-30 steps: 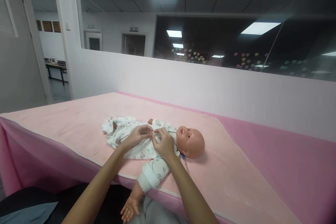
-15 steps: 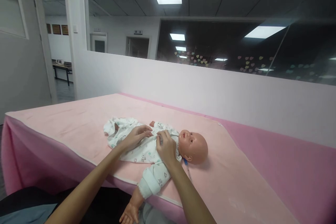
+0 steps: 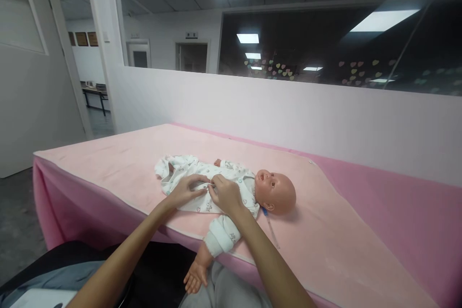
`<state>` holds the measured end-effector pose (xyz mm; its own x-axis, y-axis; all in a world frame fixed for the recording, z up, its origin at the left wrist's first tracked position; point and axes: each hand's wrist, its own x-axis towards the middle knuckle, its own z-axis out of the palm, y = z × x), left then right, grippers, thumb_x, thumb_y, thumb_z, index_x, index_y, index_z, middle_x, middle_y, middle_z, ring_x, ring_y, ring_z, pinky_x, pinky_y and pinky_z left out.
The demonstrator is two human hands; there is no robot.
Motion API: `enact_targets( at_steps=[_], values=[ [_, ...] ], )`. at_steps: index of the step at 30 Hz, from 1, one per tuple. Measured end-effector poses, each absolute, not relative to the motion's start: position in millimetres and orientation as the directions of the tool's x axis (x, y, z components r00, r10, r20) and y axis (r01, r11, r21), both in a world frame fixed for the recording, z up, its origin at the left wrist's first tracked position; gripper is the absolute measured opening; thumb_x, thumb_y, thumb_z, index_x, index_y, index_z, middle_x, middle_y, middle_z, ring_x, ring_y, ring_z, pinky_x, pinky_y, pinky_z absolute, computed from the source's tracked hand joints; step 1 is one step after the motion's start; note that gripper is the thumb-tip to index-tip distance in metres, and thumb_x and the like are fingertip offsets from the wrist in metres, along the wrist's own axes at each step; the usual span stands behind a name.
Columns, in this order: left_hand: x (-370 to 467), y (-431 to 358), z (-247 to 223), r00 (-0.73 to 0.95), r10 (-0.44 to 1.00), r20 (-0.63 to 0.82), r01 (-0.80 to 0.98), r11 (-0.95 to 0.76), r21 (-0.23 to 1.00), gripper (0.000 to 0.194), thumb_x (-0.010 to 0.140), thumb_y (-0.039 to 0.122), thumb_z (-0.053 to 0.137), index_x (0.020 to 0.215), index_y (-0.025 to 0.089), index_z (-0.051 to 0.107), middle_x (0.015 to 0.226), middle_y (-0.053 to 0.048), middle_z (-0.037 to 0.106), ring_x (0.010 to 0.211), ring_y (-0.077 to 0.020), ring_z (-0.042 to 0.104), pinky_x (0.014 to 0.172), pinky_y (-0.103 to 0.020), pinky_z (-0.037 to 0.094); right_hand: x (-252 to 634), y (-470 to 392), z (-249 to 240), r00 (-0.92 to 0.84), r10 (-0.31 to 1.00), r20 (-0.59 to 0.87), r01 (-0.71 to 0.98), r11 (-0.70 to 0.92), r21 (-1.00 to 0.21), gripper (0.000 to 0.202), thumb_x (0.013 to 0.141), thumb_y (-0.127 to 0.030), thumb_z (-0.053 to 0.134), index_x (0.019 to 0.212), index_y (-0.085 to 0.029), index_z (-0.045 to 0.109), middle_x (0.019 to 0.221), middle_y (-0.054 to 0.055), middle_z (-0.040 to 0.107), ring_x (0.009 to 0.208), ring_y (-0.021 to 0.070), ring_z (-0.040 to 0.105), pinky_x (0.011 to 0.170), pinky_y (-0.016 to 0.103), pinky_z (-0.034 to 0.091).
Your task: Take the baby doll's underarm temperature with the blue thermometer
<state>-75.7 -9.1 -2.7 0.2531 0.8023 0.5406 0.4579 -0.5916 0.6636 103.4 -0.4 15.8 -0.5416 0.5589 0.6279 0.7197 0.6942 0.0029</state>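
A baby doll [image 3: 277, 192] lies on its back, its bald head to the right, dressed in a white printed baby outfit [image 3: 202, 206]. Over the front of the outfit my two hands meet. My right hand [image 3: 227, 195] is closed, pinching a bit of the white cloth at the chest. From the left, my left hand [image 3: 185, 191] reaches to the same spot, thumb and fingertips curved together on the cloth. What exactly lies between the fingertips is too small to make out. The doll's near arm [image 3: 199, 269] hangs over the table edge, its sleeve bunched up.
A pink cover [image 3: 335, 245] lies over the table. Beside the doll's neck rests a thin clear tube with a blue end [image 3: 265, 211]. A white half wall [image 3: 288, 115] with glass above runs along the back. An open door [image 3: 43, 96] stands at the left.
Both hands have come together, and their fingertips now pinch the outfit's cloth. Before, the left hand lay flatter on it. The view has shifted, putting the doll further right.
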Motion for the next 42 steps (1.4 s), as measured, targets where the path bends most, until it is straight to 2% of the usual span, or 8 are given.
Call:
enact_targets(
  at_steps=[8,14,19,25,33,42],
  values=[
    [-68.6,-9.5,-3.3,0.193,0.801,0.566,0.577,-0.559,0.595,0.028,0.078,0.039,0.055,0.097,0.021,0.066,0.102,-0.005,0.066,0.095,-0.0224,0.058,0.088,-0.034,0.044,104.7,-0.7,12.7,-0.474,0.588,0.656,0.743,0.667,-0.06,0.013,0.085,-0.028,0.045,0.082,-0.019,0.055,0.079,0.001,0.062,0.065,0.0115,0.055,0.053,0.022,0.029],
    [-72.7,-5.7,2.7,0.22,0.842,0.493,0.46,-0.535,0.709,0.028,0.077,0.04,0.057,0.092,0.02,0.067,0.096,-0.005,0.067,0.096,-0.0229,0.058,0.085,-0.033,0.045,103.9,1.7,11.5,-0.449,0.601,0.662,0.729,0.674,-0.118,0.014,0.085,-0.029,0.046,0.08,-0.019,0.055,0.076,0.0,0.062,0.064,0.0113,0.055,0.054,0.021,0.03],
    [-79.3,1.5,0.2,0.187,0.892,0.411,0.412,-0.451,0.792,0.027,0.068,0.038,0.067,0.086,0.019,0.069,0.105,-0.006,0.065,0.103,-0.0251,0.056,0.089,-0.034,0.043,103.5,2.1,11.0,-0.453,0.604,0.655,0.724,0.678,-0.125,0.015,0.085,-0.03,0.048,0.081,-0.019,0.056,0.078,0.001,0.063,0.064,0.0111,0.055,0.054,0.021,0.03],
    [-80.1,0.7,0.9,0.199,0.888,0.415,0.371,-0.46,0.807,0.023,0.064,0.035,0.07,0.081,0.019,0.072,0.101,-0.008,0.067,0.106,-0.027,0.055,0.089,-0.035,0.044,103.3,1.7,10.6,-0.451,0.613,0.649,0.734,0.668,-0.121,0.014,0.085,-0.031,0.048,0.083,-0.02,0.057,0.08,0.0,0.063,0.066,0.0113,0.056,0.054,0.022,0.03],
    [-83.5,-3.3,4.3,0.253,0.899,0.357,0.339,-0.429,0.838,0.025,0.069,0.036,0.065,0.089,0.022,0.072,0.11,-0.007,0.064,0.111,-0.0252,0.051,0.096,-0.037,0.039,102.4,2.1,11.7,-0.429,0.633,0.644,0.761,0.637,-0.119,0.015,0.086,-0.031,0.047,0.082,-0.02,0.055,0.08,0.0,0.063,0.066,0.0116,0.056,0.054,0.021,0.029],
    [-83.2,1.8,-1.1,0.24,0.89,0.387,0.329,-0.45,0.83,0.025,0.069,0.035,0.066,0.088,0.019,0.071,0.104,-0.007,0.066,0.11,-0.0258,0.052,0.095,-0.038,0.04,102.4,2.3,12.2,-0.427,0.638,0.64,0.763,0.635,-0.124,0.015,0.086,-0.031,0.047,0.083,-0.02,0.056,0.08,0.001,0.063,0.066,0.0115,0.057,0.054,0.022,0.03]
  ],
)
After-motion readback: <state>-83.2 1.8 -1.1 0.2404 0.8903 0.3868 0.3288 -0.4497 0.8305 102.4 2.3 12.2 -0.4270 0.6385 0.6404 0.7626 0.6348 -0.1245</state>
